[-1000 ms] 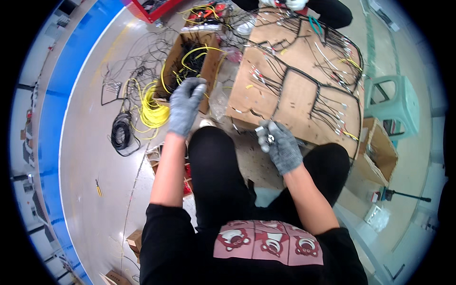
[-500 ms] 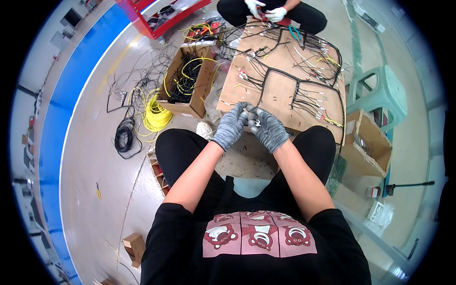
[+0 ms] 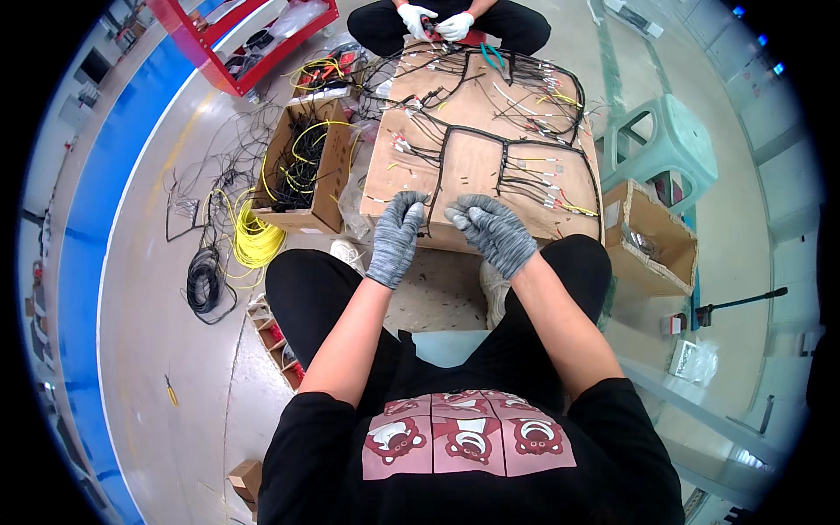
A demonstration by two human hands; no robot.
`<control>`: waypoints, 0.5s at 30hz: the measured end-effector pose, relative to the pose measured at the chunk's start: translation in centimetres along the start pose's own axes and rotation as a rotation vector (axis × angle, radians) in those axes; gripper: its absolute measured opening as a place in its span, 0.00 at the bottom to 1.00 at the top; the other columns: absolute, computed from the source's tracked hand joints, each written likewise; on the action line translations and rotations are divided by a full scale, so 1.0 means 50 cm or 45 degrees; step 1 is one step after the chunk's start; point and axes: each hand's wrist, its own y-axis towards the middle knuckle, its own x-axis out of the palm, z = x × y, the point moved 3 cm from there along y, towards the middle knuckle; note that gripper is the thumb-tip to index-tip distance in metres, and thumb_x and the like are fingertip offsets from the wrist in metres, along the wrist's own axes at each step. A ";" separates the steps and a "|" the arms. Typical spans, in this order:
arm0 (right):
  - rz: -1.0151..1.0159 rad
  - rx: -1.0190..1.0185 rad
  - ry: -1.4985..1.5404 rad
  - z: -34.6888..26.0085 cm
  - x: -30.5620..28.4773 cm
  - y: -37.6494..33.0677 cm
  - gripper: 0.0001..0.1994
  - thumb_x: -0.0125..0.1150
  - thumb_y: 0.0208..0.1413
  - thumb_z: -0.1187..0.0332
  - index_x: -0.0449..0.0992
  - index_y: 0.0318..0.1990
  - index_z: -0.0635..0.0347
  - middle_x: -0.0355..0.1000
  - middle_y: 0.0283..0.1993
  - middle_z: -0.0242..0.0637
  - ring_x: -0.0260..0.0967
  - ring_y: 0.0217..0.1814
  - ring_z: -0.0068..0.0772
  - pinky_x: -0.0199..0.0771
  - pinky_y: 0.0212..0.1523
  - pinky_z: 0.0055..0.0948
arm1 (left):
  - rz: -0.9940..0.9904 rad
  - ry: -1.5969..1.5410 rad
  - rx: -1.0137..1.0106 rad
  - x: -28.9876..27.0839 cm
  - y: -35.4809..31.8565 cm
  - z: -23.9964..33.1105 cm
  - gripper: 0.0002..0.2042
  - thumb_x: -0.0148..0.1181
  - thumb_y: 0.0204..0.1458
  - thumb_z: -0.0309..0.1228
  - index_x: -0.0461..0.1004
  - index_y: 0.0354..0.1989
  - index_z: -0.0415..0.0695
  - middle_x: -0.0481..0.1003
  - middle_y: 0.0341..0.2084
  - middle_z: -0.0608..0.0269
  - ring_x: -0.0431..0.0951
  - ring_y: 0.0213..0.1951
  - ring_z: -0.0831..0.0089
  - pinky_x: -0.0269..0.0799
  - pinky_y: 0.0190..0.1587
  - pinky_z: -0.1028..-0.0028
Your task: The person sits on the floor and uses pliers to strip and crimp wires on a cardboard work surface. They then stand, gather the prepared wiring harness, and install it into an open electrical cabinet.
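Yellow-handled pliers [image 3: 172, 391] – on the floor, well left of the board [image 3: 474, 164]. Red cart [image 3: 199, 54] – beyond the board's far left corner. Black wire coil [image 3: 194, 284] – on the floor, left of the board. Yellow wire coil [image 3: 258, 245] – likewise left of the board, nearer to it than the black one. Cardboard box [image 3: 331, 182], full of black and yellow wires – just beside the board's left edge.

Left hand [image 3: 400, 234], grey glove; at the board's near edge, fingers bent and drawn together; cannot tell whether gripping anything. Co-worker's white-gloved hands [image 3: 455, 26], with a red tool; at the board's far edge. Black wire bundle [image 3: 477, 134], branched, pale and red bits at the ends; laid across the board's top. Teal pliers [image 3: 492, 57]; on the board, toward its far edge. Right hand [image 3: 496, 229], grey glove; at the board's near edge, apart from the left; fingers curled, grasp impossible to tell.

Second cardboard box [image 3: 652, 267]; just right of the board. Pale green stool [image 3: 675, 144]; right of the board, farther out.

Step in hand, by judgement: small fingertip work beside the bundle's nearest branch. Next move, likewise judged: calling for a light, exact pinch, clear of loose wire ends.
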 end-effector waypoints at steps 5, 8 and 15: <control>-0.057 0.097 -0.265 -0.025 0.013 0.043 0.13 0.51 0.57 0.74 0.67 0.50 0.66 0.72 0.42 0.42 0.72 0.40 0.32 0.77 0.38 0.24 | 0.023 -0.050 -0.007 0.003 -0.002 0.003 0.07 0.51 0.57 0.27 0.71 0.41 0.39 0.71 0.29 0.69 0.67 0.31 0.83 0.67 0.38 0.81; -0.074 0.116 -0.369 -0.027 0.033 0.066 0.13 0.54 0.57 0.72 0.68 0.48 0.64 0.71 0.38 0.38 0.71 0.35 0.26 0.76 0.35 0.22 | 0.034 -0.097 -0.036 0.002 -0.002 0.005 0.07 0.51 0.57 0.26 0.71 0.41 0.40 0.70 0.28 0.69 0.66 0.30 0.83 0.66 0.37 0.81; -0.041 0.129 -0.287 -0.002 0.029 0.118 0.07 0.53 0.57 0.74 0.70 0.42 0.65 0.71 0.31 0.35 0.70 0.31 0.25 0.74 0.30 0.21 | 0.100 -0.061 -0.086 -0.005 0.001 0.013 0.07 0.52 0.57 0.29 0.71 0.39 0.39 0.71 0.28 0.69 0.67 0.30 0.83 0.66 0.35 0.80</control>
